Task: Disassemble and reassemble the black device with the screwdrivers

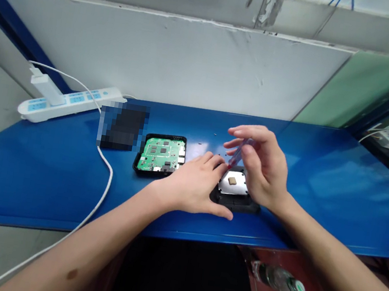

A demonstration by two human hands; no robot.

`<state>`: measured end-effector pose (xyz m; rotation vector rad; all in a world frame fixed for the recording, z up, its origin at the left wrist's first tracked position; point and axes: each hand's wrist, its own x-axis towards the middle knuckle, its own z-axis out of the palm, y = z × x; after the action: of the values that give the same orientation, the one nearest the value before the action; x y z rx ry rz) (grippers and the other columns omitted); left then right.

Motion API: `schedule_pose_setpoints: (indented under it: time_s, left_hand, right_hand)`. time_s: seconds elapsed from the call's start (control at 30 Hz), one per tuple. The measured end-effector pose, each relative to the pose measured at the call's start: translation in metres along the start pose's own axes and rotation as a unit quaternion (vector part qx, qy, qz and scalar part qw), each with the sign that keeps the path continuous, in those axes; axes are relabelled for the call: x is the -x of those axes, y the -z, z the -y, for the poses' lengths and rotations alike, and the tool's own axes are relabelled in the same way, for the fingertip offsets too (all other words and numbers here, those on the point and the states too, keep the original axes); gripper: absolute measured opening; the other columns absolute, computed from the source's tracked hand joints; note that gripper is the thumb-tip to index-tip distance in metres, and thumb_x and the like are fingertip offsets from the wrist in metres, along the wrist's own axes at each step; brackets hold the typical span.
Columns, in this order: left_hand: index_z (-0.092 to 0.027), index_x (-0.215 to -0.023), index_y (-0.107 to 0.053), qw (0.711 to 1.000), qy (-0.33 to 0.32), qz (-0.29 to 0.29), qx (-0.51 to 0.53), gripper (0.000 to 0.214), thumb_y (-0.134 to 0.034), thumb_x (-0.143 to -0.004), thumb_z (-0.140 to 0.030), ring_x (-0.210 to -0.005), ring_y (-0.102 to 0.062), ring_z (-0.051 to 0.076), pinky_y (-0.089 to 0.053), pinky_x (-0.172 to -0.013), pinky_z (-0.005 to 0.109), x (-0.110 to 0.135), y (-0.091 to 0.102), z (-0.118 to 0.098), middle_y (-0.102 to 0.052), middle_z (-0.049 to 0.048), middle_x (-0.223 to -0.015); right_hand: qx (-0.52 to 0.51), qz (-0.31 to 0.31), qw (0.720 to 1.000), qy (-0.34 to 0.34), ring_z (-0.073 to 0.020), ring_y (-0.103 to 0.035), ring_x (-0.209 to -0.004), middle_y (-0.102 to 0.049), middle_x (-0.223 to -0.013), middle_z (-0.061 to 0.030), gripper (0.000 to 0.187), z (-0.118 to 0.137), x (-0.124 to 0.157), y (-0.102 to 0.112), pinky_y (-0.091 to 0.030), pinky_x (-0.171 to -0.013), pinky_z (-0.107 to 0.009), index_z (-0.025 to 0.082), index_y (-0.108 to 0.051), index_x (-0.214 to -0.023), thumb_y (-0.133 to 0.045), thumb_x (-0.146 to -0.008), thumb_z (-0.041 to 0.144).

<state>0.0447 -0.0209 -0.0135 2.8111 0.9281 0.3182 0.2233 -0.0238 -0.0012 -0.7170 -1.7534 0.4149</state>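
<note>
My right hand is closed around a small screwdriver with a see-through purplish handle. It is tilted, and its red lower end points down at the far left corner of a black plastic cover. A silver metal plate lies in this cover, with a small tan square pad on it. My left hand lies flat over the cover's left side, thumb stretched along the near edge. Its fingertips are close to the screwdriver's lower end. Just left of this hand sits an open black case holding a green circuit board.
A white power strip with a plugged-in charger stands at the back left. Its white cable crosses the blue table. A dark blurred-out object and tiny dark screws lie behind. A bottle is below.
</note>
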Motion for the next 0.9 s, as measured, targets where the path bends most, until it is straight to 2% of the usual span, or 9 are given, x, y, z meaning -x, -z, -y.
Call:
schedule_pose_setpoints:
  time_s: [0.13, 0.33, 0.53, 0.67, 0.77, 0.83, 0.9]
  left_hand:
    - [-0.008, -0.148, -0.041, 1.0, 0.0, 0.003, -0.01, 0.105, -0.061, -0.077, -0.083, -0.129, -0.047, 0.037, -0.037, -0.112, 0.048, 0.001, -0.001, 0.0, -0.053, 0.0182, -0.14]
    - [-0.008, -0.139, -0.05, 1.0, 0.005, -0.006, 0.006, 0.099, -0.064, -0.075, -0.082, -0.121, -0.052, 0.036, -0.041, -0.11, 0.049, 0.001, 0.002, -0.001, -0.059, 0.0167, -0.131]
    - [-0.006, -0.146, -0.042, 0.999, 0.024, 0.002, 0.037, 0.112, -0.072, -0.068, -0.08, -0.13, -0.049, 0.038, -0.04, -0.112, 0.051, 0.001, 0.003, -0.001, -0.054, 0.0211, -0.141]
    - [-0.008, -0.148, -0.04, 0.998, 0.03, 0.007, 0.053, 0.112, -0.072, -0.069, -0.08, -0.135, -0.046, 0.038, -0.04, -0.113, 0.052, 0.002, 0.004, 0.0, -0.052, 0.0199, -0.145]
    - [-0.013, -0.145, -0.043, 0.997, 0.033, -0.005, 0.065, 0.094, -0.068, -0.078, -0.075, -0.133, -0.047, 0.036, -0.042, -0.11, 0.051, 0.003, 0.007, 0.001, -0.053, 0.0166, -0.143]
    - [-0.015, -0.136, -0.05, 0.997, 0.036, -0.026, 0.065, 0.067, -0.065, -0.089, -0.06, -0.127, -0.05, 0.032, -0.044, -0.108, 0.049, 0.003, 0.01, 0.002, -0.056, 0.0136, -0.138]
    - [-0.017, -0.122, -0.057, 0.997, 0.034, -0.045, 0.056, 0.039, -0.062, -0.094, -0.043, -0.119, -0.052, 0.029, -0.045, -0.104, 0.046, 0.003, 0.011, 0.003, -0.06, 0.011, -0.127]
  right_hand:
    - [0.066, -0.02, 0.997, 0.045, -0.0118, -0.061, -0.078, -0.056, -0.098, -0.0017, 0.021, 0.002, -0.004, 0.001, -0.058, -0.063, -0.029, 0.027, -0.067, -0.113, -0.065, -0.093, 0.02]
    - [0.058, -0.035, 0.997, 0.032, -0.0153, -0.066, -0.089, -0.062, -0.101, -0.0029, 0.033, 0.0, -0.002, 0.001, -0.061, -0.071, -0.032, 0.028, -0.063, -0.126, -0.06, -0.096, 0.015]
    - [0.044, -0.099, 0.994, 0.018, -0.014, -0.068, -0.078, -0.062, -0.099, -0.0022, 0.025, -0.006, -0.005, 0.005, -0.061, -0.064, -0.032, 0.029, -0.064, -0.122, -0.058, -0.098, 0.022]
    - [0.05, -0.12, 0.991, 0.012, -0.0141, -0.067, -0.077, -0.062, -0.099, -0.0025, 0.023, -0.01, -0.007, 0.007, -0.062, -0.062, -0.031, 0.028, -0.063, -0.121, -0.057, -0.099, 0.026]
    - [0.058, -0.125, 0.99, 0.01, -0.0135, -0.066, -0.075, -0.062, -0.098, -0.0022, 0.022, -0.013, -0.008, 0.009, -0.062, -0.062, -0.031, 0.028, -0.063, -0.12, -0.057, -0.099, 0.026]
    - [0.064, -0.131, 0.989, 0.01, -0.0132, -0.066, -0.076, -0.062, -0.098, -0.002, 0.021, -0.016, -0.01, 0.011, -0.061, -0.063, -0.03, 0.027, -0.063, -0.119, -0.057, -0.099, 0.026]
    - [0.065, -0.141, 0.988, 0.009, -0.0127, -0.066, -0.075, -0.062, -0.098, -0.0017, 0.021, -0.02, -0.011, 0.013, -0.061, -0.063, -0.029, 0.027, -0.063, -0.119, -0.058, -0.098, 0.025]
